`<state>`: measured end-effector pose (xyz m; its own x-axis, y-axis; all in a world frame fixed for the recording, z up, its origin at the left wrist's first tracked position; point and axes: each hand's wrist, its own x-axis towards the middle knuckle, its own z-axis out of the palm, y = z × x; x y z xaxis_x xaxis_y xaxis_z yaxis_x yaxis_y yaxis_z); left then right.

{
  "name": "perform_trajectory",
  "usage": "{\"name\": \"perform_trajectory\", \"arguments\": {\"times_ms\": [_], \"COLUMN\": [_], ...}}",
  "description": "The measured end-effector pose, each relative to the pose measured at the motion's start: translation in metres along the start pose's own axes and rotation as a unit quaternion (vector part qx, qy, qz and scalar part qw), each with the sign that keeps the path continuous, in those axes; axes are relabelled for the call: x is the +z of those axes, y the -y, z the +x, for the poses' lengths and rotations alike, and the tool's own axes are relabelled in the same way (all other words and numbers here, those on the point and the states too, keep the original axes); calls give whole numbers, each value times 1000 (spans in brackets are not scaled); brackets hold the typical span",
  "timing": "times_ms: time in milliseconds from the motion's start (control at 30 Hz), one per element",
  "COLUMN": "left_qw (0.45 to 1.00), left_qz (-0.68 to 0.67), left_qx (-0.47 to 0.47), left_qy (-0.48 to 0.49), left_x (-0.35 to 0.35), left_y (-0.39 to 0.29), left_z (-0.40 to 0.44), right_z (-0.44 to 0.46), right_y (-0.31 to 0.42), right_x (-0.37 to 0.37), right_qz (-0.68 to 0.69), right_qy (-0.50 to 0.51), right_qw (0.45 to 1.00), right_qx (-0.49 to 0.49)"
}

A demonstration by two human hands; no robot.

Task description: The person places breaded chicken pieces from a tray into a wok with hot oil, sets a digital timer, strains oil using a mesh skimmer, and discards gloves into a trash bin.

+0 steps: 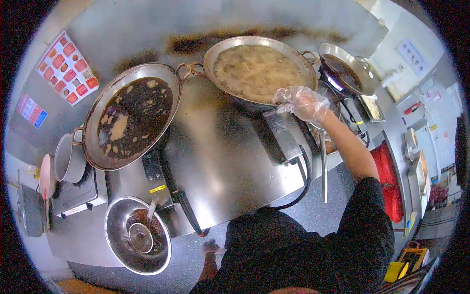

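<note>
My right hand, in a clear plastic glove, is over the right rim of the middle wok, which holds pale, foaming liquid. Its fingers are drawn together; what they hold, if anything, is too small to make out. A utensil's long metal handle hangs down just below this hand, over the counter's edge. My left hand, also gloved, hangs low in front of the counter, near a black burner handle with a red tip. Its fingers are dark and small in view.
To the left, a wide wok holds dark liquid with foam patches. A steel bowl with reddish-brown contents and a ladle sits at the front left. Further left is a pot. Another pan stands right. Red bags lie beyond.
</note>
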<state>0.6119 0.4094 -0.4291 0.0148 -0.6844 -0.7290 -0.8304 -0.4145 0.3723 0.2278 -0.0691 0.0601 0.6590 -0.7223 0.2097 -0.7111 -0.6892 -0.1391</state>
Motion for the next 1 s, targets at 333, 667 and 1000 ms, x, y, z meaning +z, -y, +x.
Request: {"name": "perform_trajectory", "arguments": {"times_ms": [333,667,1000], "left_qw": [975,980,978], "left_qz": [217,188,178], "left_qx": [42,36,-107], "left_qy": [-10,-48,-21], "left_x": [38,18,-2], "left_y": [33,27,-66], "left_z": [43,36,6], "right_z": [2,-33,-175], "right_y": [13,24,-183], "right_x": [-3,-63,-143], "right_qz": [-19,28,57], "right_qy": [-3,-43,-120], "right_qw": [1000,998,966], "right_qx": [-16,36,223]}}
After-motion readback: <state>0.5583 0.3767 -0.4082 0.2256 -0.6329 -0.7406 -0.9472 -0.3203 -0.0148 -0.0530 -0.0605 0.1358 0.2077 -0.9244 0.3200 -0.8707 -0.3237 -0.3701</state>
